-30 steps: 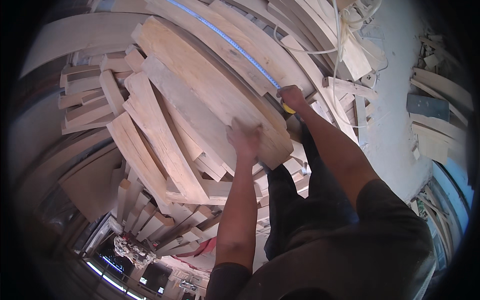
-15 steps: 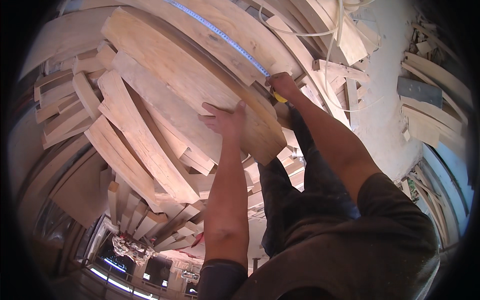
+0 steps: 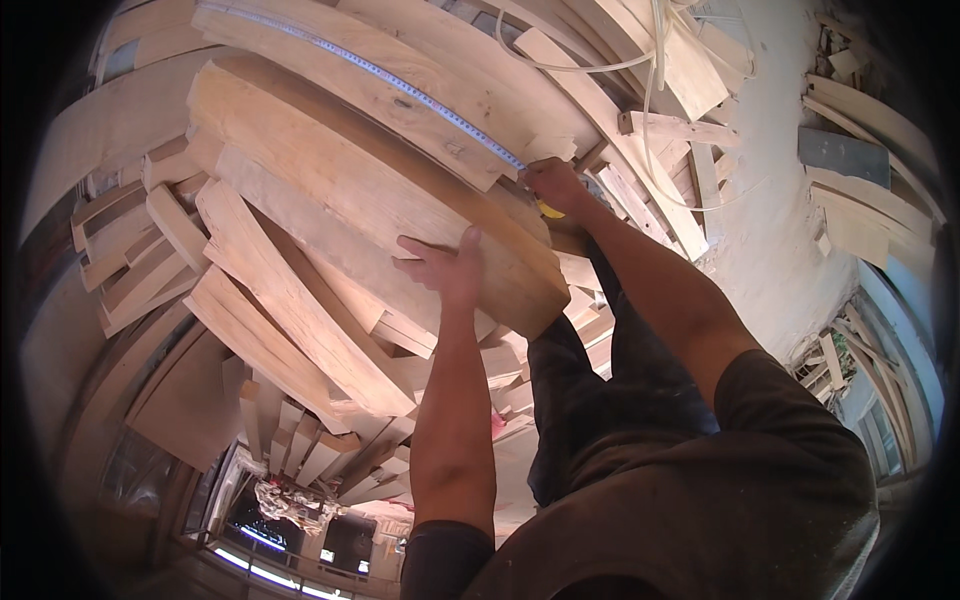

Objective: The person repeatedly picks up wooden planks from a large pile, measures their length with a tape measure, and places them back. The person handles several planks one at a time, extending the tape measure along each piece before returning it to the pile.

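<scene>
My right hand [image 3: 556,188] is closed around a tape measure [image 3: 550,210], whose yellow case shows in part below the fingers. The pale blade [image 3: 400,88] runs from this hand up and left along a long knotted board [image 3: 440,135]. Nearer to me lies a thick wooden plank [image 3: 320,165], its squared end close to my legs. My left hand [image 3: 448,268] rests on this plank's broad face with thumb and fingers spread, gripping nothing.
Left of the plank, several sawn lengths of wood [image 3: 300,290] lie crosswise in a pile. A pale hose or cable [image 3: 600,68] loops over boards at the upper right. Beyond a strip of floor [image 3: 770,200] are more offcuts and a dark grey block [image 3: 843,157].
The view has shifted, and more of the blade's far end shows. Both hands appear slightly lower and further left, the left hand still spread on the plank, the right still gripping the tape measure.
</scene>
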{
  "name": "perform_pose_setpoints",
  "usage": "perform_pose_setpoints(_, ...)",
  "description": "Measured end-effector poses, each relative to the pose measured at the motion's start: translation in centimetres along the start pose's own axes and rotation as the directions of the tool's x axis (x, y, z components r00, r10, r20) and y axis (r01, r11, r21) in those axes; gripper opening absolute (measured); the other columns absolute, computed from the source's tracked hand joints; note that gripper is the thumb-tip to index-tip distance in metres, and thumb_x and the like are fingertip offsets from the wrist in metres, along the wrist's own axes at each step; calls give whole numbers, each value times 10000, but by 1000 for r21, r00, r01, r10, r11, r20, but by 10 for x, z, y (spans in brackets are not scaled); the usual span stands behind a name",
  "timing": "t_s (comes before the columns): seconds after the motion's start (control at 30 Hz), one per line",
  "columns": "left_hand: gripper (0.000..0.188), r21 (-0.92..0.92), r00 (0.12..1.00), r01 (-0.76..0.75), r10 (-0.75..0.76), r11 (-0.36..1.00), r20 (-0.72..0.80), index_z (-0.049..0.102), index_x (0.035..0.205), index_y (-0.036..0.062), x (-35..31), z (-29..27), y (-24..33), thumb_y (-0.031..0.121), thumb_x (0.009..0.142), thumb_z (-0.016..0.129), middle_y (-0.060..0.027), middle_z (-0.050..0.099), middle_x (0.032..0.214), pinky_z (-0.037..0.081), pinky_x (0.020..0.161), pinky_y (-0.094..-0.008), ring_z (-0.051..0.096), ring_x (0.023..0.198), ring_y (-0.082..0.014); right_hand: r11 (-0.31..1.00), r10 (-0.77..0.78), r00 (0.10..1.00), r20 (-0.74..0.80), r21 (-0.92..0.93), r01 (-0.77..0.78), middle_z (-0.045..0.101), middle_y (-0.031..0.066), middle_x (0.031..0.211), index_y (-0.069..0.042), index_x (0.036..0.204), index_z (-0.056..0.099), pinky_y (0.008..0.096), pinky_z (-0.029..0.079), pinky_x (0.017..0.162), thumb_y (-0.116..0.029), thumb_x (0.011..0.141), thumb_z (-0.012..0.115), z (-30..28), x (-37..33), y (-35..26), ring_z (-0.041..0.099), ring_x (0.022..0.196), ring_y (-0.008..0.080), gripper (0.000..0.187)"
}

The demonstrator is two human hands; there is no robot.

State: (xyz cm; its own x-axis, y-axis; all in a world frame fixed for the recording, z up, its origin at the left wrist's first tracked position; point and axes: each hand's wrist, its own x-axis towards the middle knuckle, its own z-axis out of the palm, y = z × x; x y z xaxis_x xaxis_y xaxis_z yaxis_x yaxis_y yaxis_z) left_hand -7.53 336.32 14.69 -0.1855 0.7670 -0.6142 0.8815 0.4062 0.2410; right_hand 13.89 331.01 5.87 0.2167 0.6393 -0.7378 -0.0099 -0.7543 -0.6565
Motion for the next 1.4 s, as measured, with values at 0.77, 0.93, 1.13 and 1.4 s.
perform_pose_setpoints(0.77,1327,104,994,9,-20,995,104,-156,1551,-18,8,-8,-3,574,809,772,-430,-165,1547,123,1219,-534,-44,1488,-542,997,63,903,-425,76,-33,650,104,654,-35,802,715,374,488,591,-303,925,591,-86,-19,157,646,611,209,319)
perform_pose_setpoints(0.93,1347,126,993,18,-33,992,114,-151,1552,-16,9,-10,-7,599,790,775,-441,-146,1546,116,1216,-547,-82,1484,-548,986,-142,894,-426,-142,89,650,186,706,-10,853,698,435,505,658,-308,909,593,-69,-49,176,665,689,339,321)
perform_pose_setpoints(1.13,1141,455,886,-295,418,841,-199,179,1577,14,-10,-13,30,512,772,816,-406,81,1561,182,1175,-624,138,1458,-541,952,-249,905,-345,-257,164,653,170,704,-23,828,706,401,511,630,-268,919,586,-50,-72,218,680,694,296,287)
perform_pose_setpoints(1.4,1336,126,960,-54,87,990,-267,149,1576,24,40,61,198,649,629,855,-366,227,1528,342,1099,-577,275,1377,-495,995,21,962,-273,100,7,663,112,715,-6,833,704,340,509,608,-205,905,574,-90,-140,235,664,637,202,249)
